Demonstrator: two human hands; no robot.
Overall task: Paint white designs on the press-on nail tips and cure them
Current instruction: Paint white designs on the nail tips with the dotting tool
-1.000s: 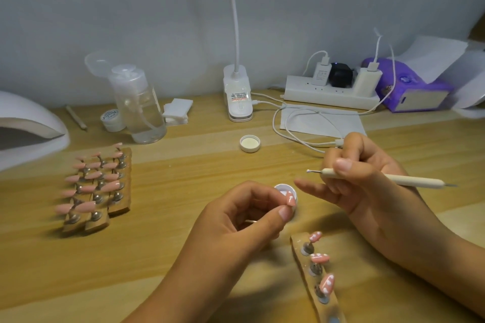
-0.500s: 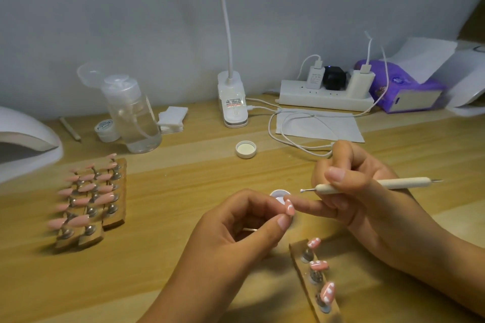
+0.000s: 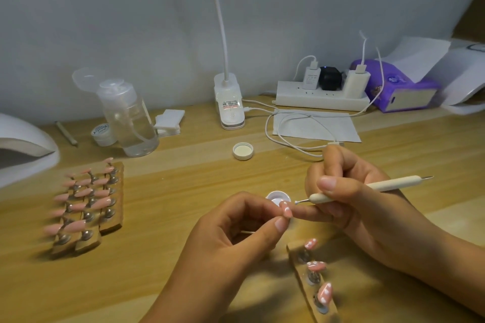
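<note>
Above the bench (image 3: pixel 183 217), the left hand (image 3: pixel 236 233) pinches a pink nail tip (image 3: pixel 287 211) (white marks visible) while the right hand (image 3: pixel 349 199) grips a dotting tool (image 3: pixel 367 189), its fingers curled round it.

On the desk (image 3: pixel 183 191), nail-tip stands (image 3: pixel 89 207) lie left, a pump bottle (image 3: pixel 128 118) behind them, a jar lid (image 3: pixel 243 151) centre, a power strip (image 3: pixel 320 98) back right.

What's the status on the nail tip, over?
Left grip pinches pink nail tip. Right grip holds dotting tool, ball end close beside the tip. Nothing between them.
</note>
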